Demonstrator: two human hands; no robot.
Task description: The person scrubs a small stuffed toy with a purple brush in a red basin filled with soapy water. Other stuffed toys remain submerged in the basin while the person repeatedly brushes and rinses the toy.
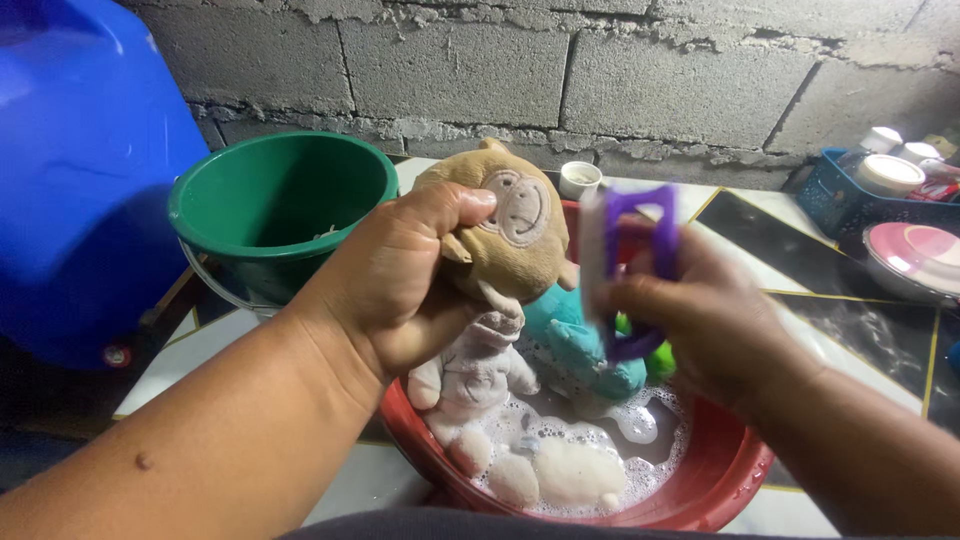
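Observation:
My left hand grips a wet tan plush monkey by the head and holds it upright over a red basin. The toy's pale body and legs hang down into foamy water. My right hand holds a purple-handled scrub brush, blurred, right beside the monkey's face. A teal soft toy and something green lie in the basin behind the brush.
A green bucket stands to the left, next to a big blue container. A small white cup sits by the grey block wall. At right are a blue basket with jars and a pink plate.

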